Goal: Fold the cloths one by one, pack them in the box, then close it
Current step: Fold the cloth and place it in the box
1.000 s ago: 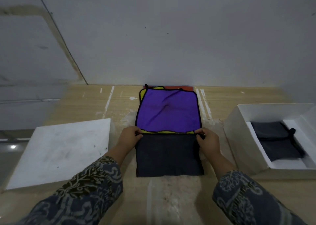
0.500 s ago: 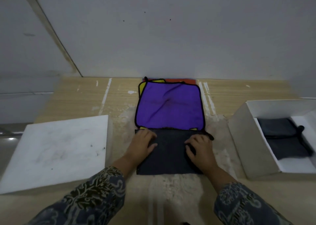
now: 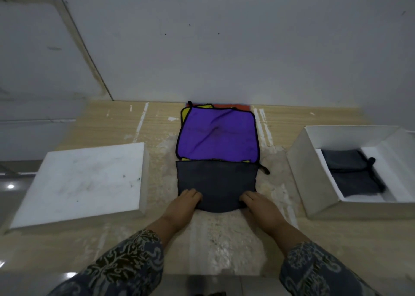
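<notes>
A dark grey cloth (image 3: 216, 181), folded in half, lies on the wooden table in front of me. My left hand (image 3: 185, 202) holds its near left corner and my right hand (image 3: 258, 204) holds its near right corner; the near edge curves upward between them. Behind it sits a stack of flat cloths with a purple cloth (image 3: 216, 135) on top, a yellow one (image 3: 186, 113) and a red one (image 3: 233, 106) peeking out beneath. The open white box (image 3: 307, 181) stands at the right with a folded dark cloth (image 3: 352, 174) inside.
The white box lid (image 3: 83, 183) lies flat at the left of the table. A grey wall rises right behind the cloth stack. The table's left side drops off to a shiny floor.
My hands pressed the dark cloth's far edge down, slid back over it toward me, and now grip its near corners, lifting the near edge slightly.
</notes>
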The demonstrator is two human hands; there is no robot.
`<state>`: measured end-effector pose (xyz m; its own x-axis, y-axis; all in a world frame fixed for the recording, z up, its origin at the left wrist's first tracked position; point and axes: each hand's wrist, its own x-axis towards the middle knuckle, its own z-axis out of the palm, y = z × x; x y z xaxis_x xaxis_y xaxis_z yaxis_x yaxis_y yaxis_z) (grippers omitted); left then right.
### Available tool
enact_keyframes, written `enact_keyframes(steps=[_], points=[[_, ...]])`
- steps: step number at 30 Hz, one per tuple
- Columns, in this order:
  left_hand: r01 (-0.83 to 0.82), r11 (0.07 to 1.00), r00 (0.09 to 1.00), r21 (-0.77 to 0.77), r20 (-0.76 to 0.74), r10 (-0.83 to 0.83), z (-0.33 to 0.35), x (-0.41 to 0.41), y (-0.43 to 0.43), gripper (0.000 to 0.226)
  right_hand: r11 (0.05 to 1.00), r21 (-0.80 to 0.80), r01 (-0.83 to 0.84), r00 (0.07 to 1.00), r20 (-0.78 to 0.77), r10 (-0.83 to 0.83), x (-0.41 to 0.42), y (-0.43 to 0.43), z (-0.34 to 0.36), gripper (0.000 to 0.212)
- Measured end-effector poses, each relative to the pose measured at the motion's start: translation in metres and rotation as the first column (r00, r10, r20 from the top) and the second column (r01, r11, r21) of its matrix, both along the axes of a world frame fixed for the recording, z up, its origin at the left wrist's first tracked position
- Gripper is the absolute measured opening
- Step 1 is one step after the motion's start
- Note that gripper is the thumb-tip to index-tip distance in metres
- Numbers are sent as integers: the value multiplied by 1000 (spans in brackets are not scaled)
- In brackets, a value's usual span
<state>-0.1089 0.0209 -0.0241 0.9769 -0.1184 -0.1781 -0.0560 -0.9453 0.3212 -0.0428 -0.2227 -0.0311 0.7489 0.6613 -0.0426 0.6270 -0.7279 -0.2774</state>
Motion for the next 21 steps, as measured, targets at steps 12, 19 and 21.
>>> enact_keyframes(steps=[12, 19, 21], points=[[66, 998, 918, -9, -391, -64, 27, -15, 22, 25, 999, -38, 5, 978, -208, -13, -21, -16, 31, 15], [1, 1000, 925, 32, -380, 11, 32, -14, 20, 4, 991, 42, 125, 946, -307, -106, -22, -9, 35, 16], [-150, 988, 957, -49, -258, 132, 32, -9, 26, 12, 945, 167, 280, 920, -326, -215, -15, -10, 36, 19]])
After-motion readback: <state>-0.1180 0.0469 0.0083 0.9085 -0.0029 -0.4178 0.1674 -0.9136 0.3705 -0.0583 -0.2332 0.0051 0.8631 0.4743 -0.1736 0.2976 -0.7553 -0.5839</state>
